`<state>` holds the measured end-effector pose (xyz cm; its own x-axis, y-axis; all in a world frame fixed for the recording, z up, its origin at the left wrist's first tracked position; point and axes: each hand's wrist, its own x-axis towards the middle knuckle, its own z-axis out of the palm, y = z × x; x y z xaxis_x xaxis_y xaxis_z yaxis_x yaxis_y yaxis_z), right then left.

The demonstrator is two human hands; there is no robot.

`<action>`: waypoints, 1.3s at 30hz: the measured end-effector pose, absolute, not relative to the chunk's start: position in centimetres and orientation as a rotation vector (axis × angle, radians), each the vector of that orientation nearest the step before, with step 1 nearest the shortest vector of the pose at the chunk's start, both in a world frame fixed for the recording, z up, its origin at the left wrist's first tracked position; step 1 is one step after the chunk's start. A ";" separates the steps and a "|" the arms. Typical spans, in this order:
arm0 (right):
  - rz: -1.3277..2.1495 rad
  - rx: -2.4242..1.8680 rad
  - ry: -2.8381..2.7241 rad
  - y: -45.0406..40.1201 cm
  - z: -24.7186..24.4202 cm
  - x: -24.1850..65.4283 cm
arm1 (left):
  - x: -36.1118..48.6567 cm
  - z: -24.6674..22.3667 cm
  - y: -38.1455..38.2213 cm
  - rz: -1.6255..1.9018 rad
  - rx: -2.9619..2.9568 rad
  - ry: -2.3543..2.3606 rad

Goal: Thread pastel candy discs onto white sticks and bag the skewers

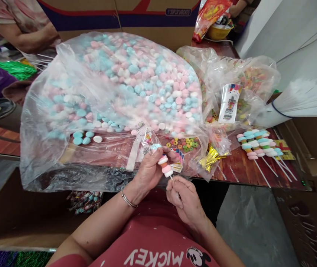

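Observation:
A candy skewer (167, 170) with pink, white, orange and blue pieces slants between my hands. My left hand (150, 167) is wrapped round its upper part, with the blue piece near the fingertips. Just below the lowest white piece, my right hand (181, 193) pinches the white stick. Behind my hands lies a large clear bag (136, 85) full of pink, blue and white candies. Small gummy rings (183, 144) lie past my left hand, near printed cards and gold ties (212, 158). Loose blue candies (77, 141) sit at the left.
Finished skewers (255, 144) lie at the table's right, below a bundle of white sticks (303, 100). Printed labels (230, 103) rest on a second bag. A mug (1, 115) stands left. Another person's arm (27, 37) shows at the upper left. An open box (22, 211) is below.

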<state>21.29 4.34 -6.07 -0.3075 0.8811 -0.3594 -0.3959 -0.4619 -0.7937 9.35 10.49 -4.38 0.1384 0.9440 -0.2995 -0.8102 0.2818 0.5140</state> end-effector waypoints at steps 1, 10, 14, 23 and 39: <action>1.887 -1.010 -0.743 4.3 -6.2 21.5 | 8.9 -4.2 10.7 1.304 0.292 0.663; 1.148 -1.242 -1.748 3.9 -6.5 23.2 | 5.5 -2.9 13.5 1.505 0.297 0.761; 0.398 -1.181 -1.990 4.3 -6.3 23.0 | 6.2 -2.9 13.4 1.428 0.247 0.717; 1.749 -1.174 -1.157 4.1 -5.9 22.1 | 6.7 -2.7 13.2 1.266 0.295 0.435; 0.393 -1.281 -1.901 4.7 -7.2 21.7 | 9.9 -3.8 11.8 1.422 0.244 0.708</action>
